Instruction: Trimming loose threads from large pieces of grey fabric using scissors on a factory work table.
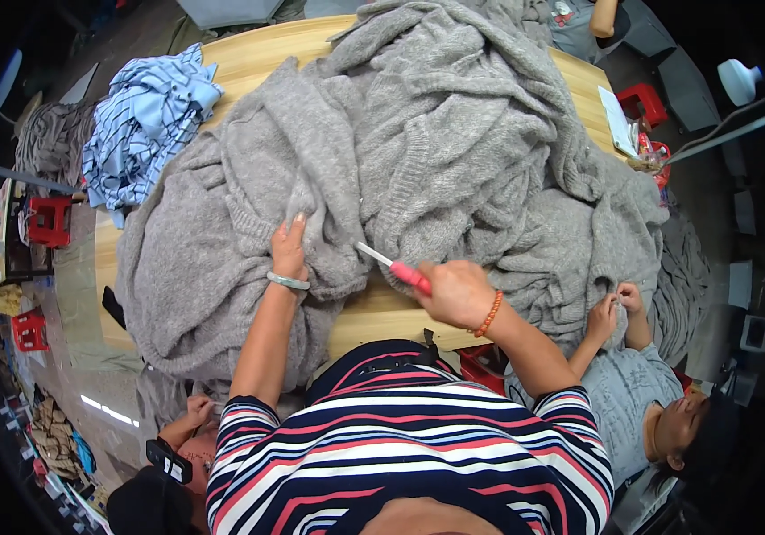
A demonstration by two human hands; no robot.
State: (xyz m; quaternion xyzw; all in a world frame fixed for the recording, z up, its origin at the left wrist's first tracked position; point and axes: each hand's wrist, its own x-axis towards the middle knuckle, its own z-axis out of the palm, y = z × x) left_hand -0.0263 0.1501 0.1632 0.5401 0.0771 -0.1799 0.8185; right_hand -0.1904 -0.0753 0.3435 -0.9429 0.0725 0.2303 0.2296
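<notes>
My left hand (290, 254), with a pale bangle on its wrist, rests on a grey knitted garment (195, 259) at the left of the pile. Its visible fingers are stretched out against the knit. My right hand (461, 296), wearing an orange bead bracelet, is closed around the pink handle of a slim metal-shafted tool (409, 275). The tool's tip points up and left, close by the grey knit; its exact shape is too small to tell. More grey knitwear (463, 134) is heaped in loose folds ahead of both hands.
The wooden table (382, 326) shows its near edge before me. Blue striped cloth (150, 120) lies at the far left. A co-worker (628, 392) at the right handles the pile's edge; another person (177, 455) sits at lower left. Red stools (48, 221) stand on the floor.
</notes>
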